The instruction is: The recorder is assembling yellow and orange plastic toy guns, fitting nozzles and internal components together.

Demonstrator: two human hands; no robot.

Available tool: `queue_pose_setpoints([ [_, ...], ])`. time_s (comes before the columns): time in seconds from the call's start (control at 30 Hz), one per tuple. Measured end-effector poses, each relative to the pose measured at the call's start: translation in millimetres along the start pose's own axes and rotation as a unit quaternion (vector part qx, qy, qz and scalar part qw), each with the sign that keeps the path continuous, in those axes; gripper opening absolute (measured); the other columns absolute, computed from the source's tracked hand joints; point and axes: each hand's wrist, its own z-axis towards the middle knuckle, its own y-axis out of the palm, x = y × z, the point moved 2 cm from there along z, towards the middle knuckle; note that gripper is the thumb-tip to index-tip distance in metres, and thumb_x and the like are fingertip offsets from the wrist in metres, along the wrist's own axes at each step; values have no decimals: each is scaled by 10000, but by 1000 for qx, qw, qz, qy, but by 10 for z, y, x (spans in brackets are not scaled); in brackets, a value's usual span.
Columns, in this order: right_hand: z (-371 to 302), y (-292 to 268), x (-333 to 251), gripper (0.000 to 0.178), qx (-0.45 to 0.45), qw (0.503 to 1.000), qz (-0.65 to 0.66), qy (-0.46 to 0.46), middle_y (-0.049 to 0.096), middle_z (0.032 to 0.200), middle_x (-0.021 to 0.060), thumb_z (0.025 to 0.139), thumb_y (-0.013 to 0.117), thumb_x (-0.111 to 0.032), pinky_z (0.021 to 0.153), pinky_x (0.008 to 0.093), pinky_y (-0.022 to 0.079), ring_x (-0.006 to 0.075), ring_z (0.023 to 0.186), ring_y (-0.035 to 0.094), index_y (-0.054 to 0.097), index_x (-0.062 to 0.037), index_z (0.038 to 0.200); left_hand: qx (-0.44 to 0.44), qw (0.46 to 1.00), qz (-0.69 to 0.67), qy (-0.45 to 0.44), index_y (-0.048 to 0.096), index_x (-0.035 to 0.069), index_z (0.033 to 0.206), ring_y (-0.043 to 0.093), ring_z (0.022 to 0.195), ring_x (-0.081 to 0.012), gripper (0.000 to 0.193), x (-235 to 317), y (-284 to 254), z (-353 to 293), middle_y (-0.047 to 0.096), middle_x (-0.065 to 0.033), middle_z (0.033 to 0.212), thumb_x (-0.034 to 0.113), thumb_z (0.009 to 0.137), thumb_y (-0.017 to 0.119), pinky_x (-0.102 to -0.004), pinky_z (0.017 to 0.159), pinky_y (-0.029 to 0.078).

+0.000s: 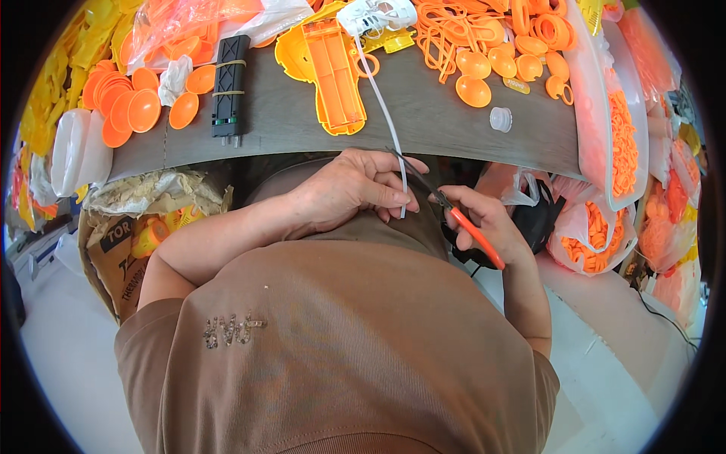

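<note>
A flat white cord [386, 110] hangs from a small white part with a mechanism [376, 17] at the far middle of the table, over its front edge. My left hand [355, 189] has its fingers closed around the cord near its lower end, over my lap. Gripped in my right hand [484, 216] are long-nosed pliers [476, 238] with a red-orange handle and slim dark jaws. The jaws slant up and left across the cord, just above my left fingertips. Whether they touch the cord I cannot tell. A yellow and orange plastic housing [333, 76] lies beyond my hands.
Orange round cups [144, 110] and a black battery-like block [229, 87] lie on the left. Orange rings and spoon-like parts [474, 89] sit back right, near a clear cap [501, 119]. A clear bin [590, 113] stands right; a cardboard box [113, 257] is below the table's left side.
</note>
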Motion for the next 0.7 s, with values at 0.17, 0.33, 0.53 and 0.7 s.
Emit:
queue_pose_setpoints([
  [0.17,56,-67,-69,826,-27,996,72,46,496,718,-31,626,759,-538,447,164,316,29,527,430,525,-14,1220,-11,1000,12,4,499,30,1268,592,744,-104,422,-16,-7,23,655,-87,886,34,856,591,-224,672,470],
  [0.33,66,-150,-98,552,-66,989,103,84,497,699,-77,756,752,-249,468,149,321,-11,561,425,536,-56,1226,-14,1000,27,2,509,35,1260,593,740,-100,418,2,5,37,655,-84,877,33,852,598,-219,666,472],
  [0.53,96,-115,-141,638,-26,993,67,98,494,675,-32,676,780,-362,388,167,316,34,464,441,569,-11,1165,-7,999,33,2,510,32,1260,595,732,-94,426,-4,-12,49,659,-85,865,35,845,608,-216,658,478],
  [0.7,97,-92,-145,444,-12,992,31,120,484,659,-39,744,692,-227,414,173,329,31,497,444,594,0,1114,-16,992,126,-7,561,6,1199,596,727,-87,403,26,50,8,664,-82,828,45,806,638,-216,669,478],
])
